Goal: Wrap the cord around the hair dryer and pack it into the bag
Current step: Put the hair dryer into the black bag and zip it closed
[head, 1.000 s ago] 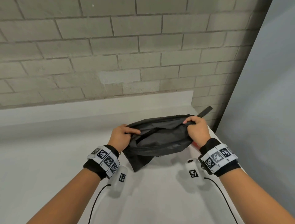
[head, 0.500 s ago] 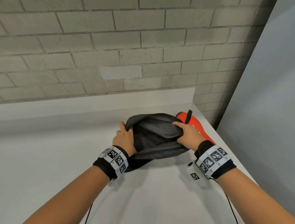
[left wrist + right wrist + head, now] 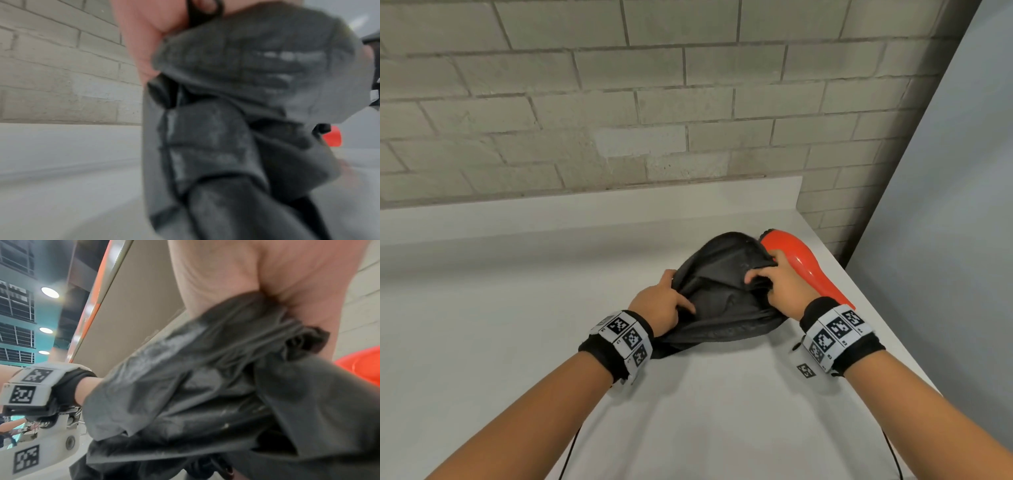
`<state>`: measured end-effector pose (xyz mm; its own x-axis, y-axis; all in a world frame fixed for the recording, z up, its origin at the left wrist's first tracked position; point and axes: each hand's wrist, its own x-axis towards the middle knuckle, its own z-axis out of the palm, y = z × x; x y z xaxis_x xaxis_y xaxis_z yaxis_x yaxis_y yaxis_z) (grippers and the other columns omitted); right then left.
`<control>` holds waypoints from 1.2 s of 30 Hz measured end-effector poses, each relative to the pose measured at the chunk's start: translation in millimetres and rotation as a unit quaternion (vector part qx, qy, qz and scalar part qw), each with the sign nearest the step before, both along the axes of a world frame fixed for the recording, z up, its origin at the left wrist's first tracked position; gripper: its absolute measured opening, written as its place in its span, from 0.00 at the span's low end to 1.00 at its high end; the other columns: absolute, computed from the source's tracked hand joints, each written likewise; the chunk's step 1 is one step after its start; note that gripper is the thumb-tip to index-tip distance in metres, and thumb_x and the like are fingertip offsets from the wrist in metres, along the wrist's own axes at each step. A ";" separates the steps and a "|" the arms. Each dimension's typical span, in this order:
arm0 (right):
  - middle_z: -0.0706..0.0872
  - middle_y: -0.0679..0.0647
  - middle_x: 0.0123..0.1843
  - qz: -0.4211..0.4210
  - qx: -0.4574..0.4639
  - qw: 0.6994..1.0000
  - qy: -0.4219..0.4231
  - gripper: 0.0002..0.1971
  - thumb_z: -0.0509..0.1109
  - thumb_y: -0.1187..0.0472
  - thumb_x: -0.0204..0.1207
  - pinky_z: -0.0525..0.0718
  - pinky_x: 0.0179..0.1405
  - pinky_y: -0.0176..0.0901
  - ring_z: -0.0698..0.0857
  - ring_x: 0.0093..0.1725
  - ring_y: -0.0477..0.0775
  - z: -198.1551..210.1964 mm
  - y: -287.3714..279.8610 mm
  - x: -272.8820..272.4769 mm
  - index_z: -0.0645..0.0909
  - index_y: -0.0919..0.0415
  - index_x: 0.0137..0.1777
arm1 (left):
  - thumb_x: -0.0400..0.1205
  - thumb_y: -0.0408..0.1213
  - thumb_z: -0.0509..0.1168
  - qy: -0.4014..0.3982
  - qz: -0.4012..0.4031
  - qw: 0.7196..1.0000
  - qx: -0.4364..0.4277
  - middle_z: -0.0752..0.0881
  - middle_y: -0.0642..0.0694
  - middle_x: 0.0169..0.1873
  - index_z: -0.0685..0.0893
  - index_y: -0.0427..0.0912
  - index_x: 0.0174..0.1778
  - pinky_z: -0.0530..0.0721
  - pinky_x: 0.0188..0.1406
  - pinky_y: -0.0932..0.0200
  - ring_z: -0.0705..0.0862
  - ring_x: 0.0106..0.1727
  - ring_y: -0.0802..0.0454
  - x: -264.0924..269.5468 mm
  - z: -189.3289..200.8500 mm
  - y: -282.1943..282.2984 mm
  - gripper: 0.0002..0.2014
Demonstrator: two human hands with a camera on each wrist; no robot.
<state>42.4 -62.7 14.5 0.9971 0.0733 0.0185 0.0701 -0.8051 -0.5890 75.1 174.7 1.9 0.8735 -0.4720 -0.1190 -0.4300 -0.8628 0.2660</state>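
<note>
A grey block wall (image 3: 619, 102) runs behind a white counter (image 3: 482, 325) whose low raised lip meets it along the far edge; a pale panel (image 3: 945, 205) closes off the right side. Near the counter's far right corner lies the dark bag (image 3: 722, 284), limp and creased, its mouth pulled apart between two hands. The left hand (image 3: 659, 303) has its fingers curled over the left rim of the fabric; the right hand (image 3: 780, 287) bunches the right rim in a closed pinch. Just beyond the right hand, touching the bag's far right side, the orange hair dryer (image 3: 801, 267) lies along the counter's right edge, outside the bag. Its cord cannot be seen, so whether it is wrapped cannot be told.

The dryer's shell looks hard, glossy and likely slippery, with some weight at the barrel; the narrower handle end seems the surer place to grasp. The bag is soft and will probably collapse unless one hand keeps its mouth open. Nothing else stands near; the counter's right edge beside the dryer is the main risk.
</note>
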 end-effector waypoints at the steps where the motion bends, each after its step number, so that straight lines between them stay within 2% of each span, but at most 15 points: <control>1: 0.61 0.59 0.74 -0.002 -0.017 1.000 0.017 0.30 0.59 0.81 0.68 0.71 0.70 0.39 0.76 0.65 0.64 0.5 -0.1 -0.4 0.76 0.53 0.66 | 0.78 0.33 0.58 0.002 0.028 0.999 0.018 0.62 0.46 0.73 0.82 0.59 0.60 0.78 0.63 0.53 0.81 0.55 0.40 1.7 -0.6 0.8 0.20; 4: 0.60 0.60 0.77 -0.053 -0.093 0.992 0.062 0.38 0.63 0.75 0.71 0.70 0.73 0.49 0.73 0.69 0.65 0.5 -1.3 2.3 0.55 0.58 0.80 | 0.74 0.42 0.66 -0.011 0.031 0.995 0.089 0.63 0.42 0.68 0.65 0.62 0.73 0.83 0.55 0.49 0.83 0.50 0.38 1.2 -4.4 -0.7 0.32; 6: 0.65 0.62 0.74 -0.088 -0.106 0.987 0.078 0.38 0.65 0.74 0.70 0.74 0.70 0.49 0.73 0.68 0.64 1.5 -2.1 4.1 0.55 0.59 0.79 | 0.72 0.43 0.68 -0.012 0.011 0.990 0.137 0.61 0.40 0.68 0.54 0.63 0.76 0.84 0.49 0.49 0.83 0.47 0.38 -3.6 -6.8 -2.6 0.40; 7: 0.72 0.63 0.65 -0.102 -0.083 0.988 0.083 0.35 0.66 0.74 0.68 0.80 0.58 0.45 0.77 0.60 0.62 0.8 -2.9 5.0 0.59 0.61 0.76 | 0.72 0.42 0.68 -0.008 0.010 0.987 0.160 0.59 0.39 0.71 0.50 0.62 0.77 0.83 0.49 0.49 0.84 0.48 0.38 -5.2 -7.4 -3.6 0.42; 9: 0.74 0.57 0.41 -0.111 -0.002 0.990 0.082 0.26 0.66 0.76 0.66 0.72 0.28 0.37 0.76 0.36 0.54 -1.2 -5.3 6.5 0.64 0.62 0.63 | 0.72 0.41 0.68 0.002 0.010 0.982 0.187 0.51 0.40 0.77 0.47 0.60 0.78 0.81 0.51 0.50 0.83 0.52 0.38 -6.2 -8.3 -3.6 0.44; 11: 0.69 0.53 0.33 -0.107 0.072 0.989 0.076 0.22 0.67 0.77 0.66 0.66 0.23 0.37 0.70 0.28 0.50 -2.3 -9.2 8.4 0.60 0.60 0.53 | 0.73 0.39 0.68 0.015 0.006 0.984 0.176 0.52 0.42 0.79 0.43 0.57 0.79 0.81 0.53 0.49 0.83 0.54 0.38 -4.1 -7.9 0.0 0.46; 14: 0.67 0.50 0.37 -0.115 0.170 0.978 0.036 0.25 0.68 0.77 0.66 0.72 0.30 0.40 0.73 0.38 0.53 3.2 -12.8 10.8 0.57 0.59 0.52 | 0.73 0.39 0.67 0.033 0.000 0.993 0.116 0.63 0.41 0.75 0.38 0.58 0.78 0.82 0.56 0.45 0.82 0.57 0.34 0.7 -0.6 10.3 0.48; 19: 0.75 0.52 0.54 -0.129 0.280 0.951 0.003 0.28 0.70 0.72 0.70 0.80 0.52 0.48 0.78 0.56 0.58 11.7 -10.6 21.8 0.65 0.59 0.67 | 0.72 0.44 0.69 0.020 0.011 0.999 0.026 0.67 0.40 0.75 0.39 0.57 0.78 0.79 0.60 0.47 0.79 0.61 0.33 6.0 24.7 27.5 0.49; 21: 0.74 0.55 0.61 -0.131 0.338 0.932 0.020 0.30 0.69 0.69 0.73 0.84 0.46 0.45 0.79 0.56 0.57 10.8 -9.2 29.7 0.62 0.58 0.73 | 0.71 0.44 0.70 0.025 0.036 0.999 -0.004 0.71 0.37 0.72 0.37 0.56 0.78 0.79 0.58 0.48 0.80 0.60 0.33 9.9 26.9 33.6 0.52; 23: 0.77 0.57 0.55 -0.169 0.406 0.898 0.022 0.27 0.66 0.67 0.76 0.83 0.36 0.44 0.80 0.46 0.56 7.6 -8.4 37.7 0.62 0.59 0.74 | 0.70 0.43 0.71 0.027 0.080 0.996 -0.033 0.75 0.34 0.68 0.35 0.53 0.79 0.79 0.57 0.48 0.80 0.58 0.32 16.3 24.6 40.8 0.54; 25: 0.78 0.52 0.43 -0.219 0.376 0.900 0.032 0.24 0.64 0.62 0.78 0.79 0.32 0.45 0.78 0.36 0.52 0.2 -11.0 43.2 0.64 0.59 0.73 | 0.72 0.41 0.70 0.027 0.130 0.989 -0.058 0.76 0.33 0.66 0.35 0.51 0.79 0.79 0.57 0.47 0.80 0.58 0.33 24.3 19.9 47.3 0.53; 27: 0.77 0.50 0.41 -0.219 0.273 0.932 0.093 0.23 0.63 0.58 0.78 0.78 0.30 0.43 0.77 0.35 0.51 -8.7 -13.7 42.7 0.65 0.58 0.73 | 0.73 0.41 0.69 0.038 0.167 0.983 -0.067 0.77 0.32 0.66 0.35 0.50 0.79 0.79 0.60 0.45 0.80 0.60 0.33 31.2 12.4 51.9 0.51; 30: 0.79 0.58 0.49 -0.187 0.194 0.940 0.209 0.26 0.62 0.53 0.79 0.82 0.38 0.46 0.79 0.40 0.55 -20.8 -8.4 40.3 0.60 0.50 0.76 | 0.71 0.46 0.71 0.085 0.195 0.976 -0.036 0.68 0.34 0.70 0.47 0.56 0.79 0.75 0.68 0.45 0.76 0.65 0.33 36.9 3.3 54.5 0.47; 33: 0.80 0.61 0.56 -0.188 0.233 0.919 0.257 0.32 0.63 0.52 0.79 0.82 0.39 0.47 0.78 0.37 0.55 -27.8 -2.8 48.9 0.52 0.43 0.78 | 0.71 0.48 0.72 0.088 0.213 0.973 -0.026 0.60 0.39 0.71 0.66 0.57 0.74 0.73 0.71 0.50 0.76 0.65 0.36 37.9 0.4 51.8 0.35; 36: 0.76 0.62 0.66 -0.207 0.260 0.904 0.270 0.33 0.65 0.53 0.78 0.84 0.40 0.47 0.82 0.46 0.59 -31.2 1.1 58.8 0.52 0.41 0.78 | 0.70 0.45 0.73 0.069 0.209 0.974 -0.050 0.58 0.39 0.74 0.62 0.53 0.76 0.73 0.70 0.51 0.75 0.66 0.36 39.0 -2.1 49.1 0.39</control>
<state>101.2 -61.6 -16.8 0.8107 -0.1871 -0.5548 -0.5849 -0.3011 -0.7531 114.2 223.9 -0.2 0.9709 -0.0936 -0.2202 -0.0008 -0.9216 0.3881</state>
